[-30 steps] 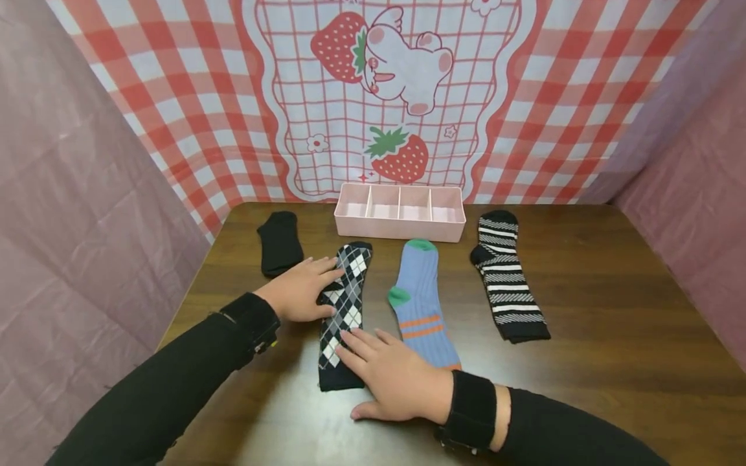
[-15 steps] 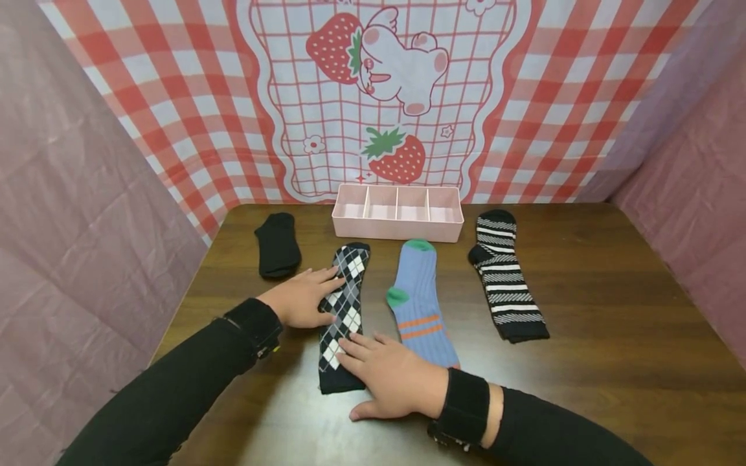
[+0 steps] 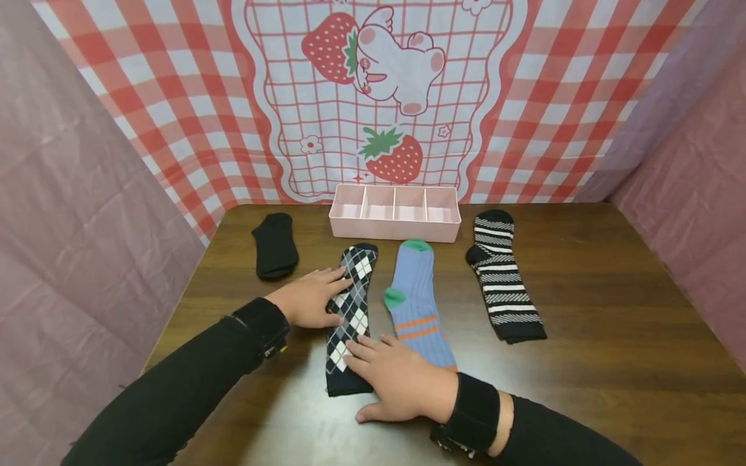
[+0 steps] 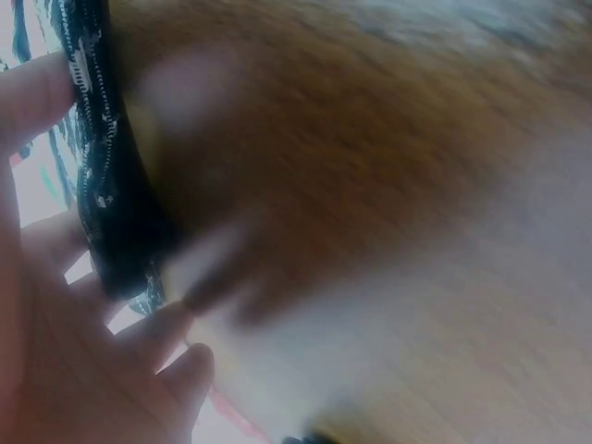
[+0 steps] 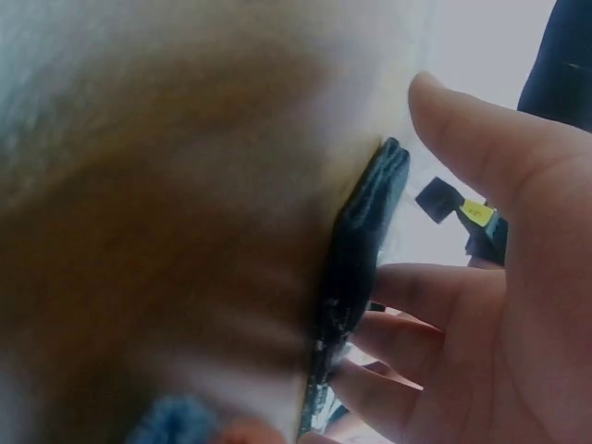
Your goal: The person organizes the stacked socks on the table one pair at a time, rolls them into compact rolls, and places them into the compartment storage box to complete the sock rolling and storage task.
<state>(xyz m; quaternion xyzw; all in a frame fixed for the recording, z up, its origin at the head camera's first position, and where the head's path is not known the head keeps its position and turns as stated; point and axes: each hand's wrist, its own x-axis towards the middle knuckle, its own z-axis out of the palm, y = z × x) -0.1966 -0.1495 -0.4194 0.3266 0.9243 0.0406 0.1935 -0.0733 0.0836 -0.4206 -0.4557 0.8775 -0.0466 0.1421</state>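
Note:
A black, grey and white argyle sock [image 3: 357,309] lies flat and lengthwise on the wooden table. My left hand [image 3: 307,299] rests on its left edge, fingers spread and straight. Lower down, the fingertips of my right hand [image 3: 402,380] touch the sock near its black cuff, with the thumb out to the side. That right hand also overlaps the lower left of a blue sock [image 3: 416,285] with green heel and toe and orange stripes. In the left wrist view the argyle sock [image 4: 106,166] stands out beside the fingers; in the right wrist view its dark cuff [image 5: 365,222] shows.
A pink tray [image 3: 394,228] with several compartments stands at the back of the table against a checked cloth [image 3: 559,97]. Folded black socks [image 3: 276,246] lie at the left, and a black-and-white striped sock [image 3: 504,278] at the right.
The argyle sock has slid slightly right, toward the blue sock, with both hands moving along with it. The other socks and the tray stay put; the head view has shifted a little.

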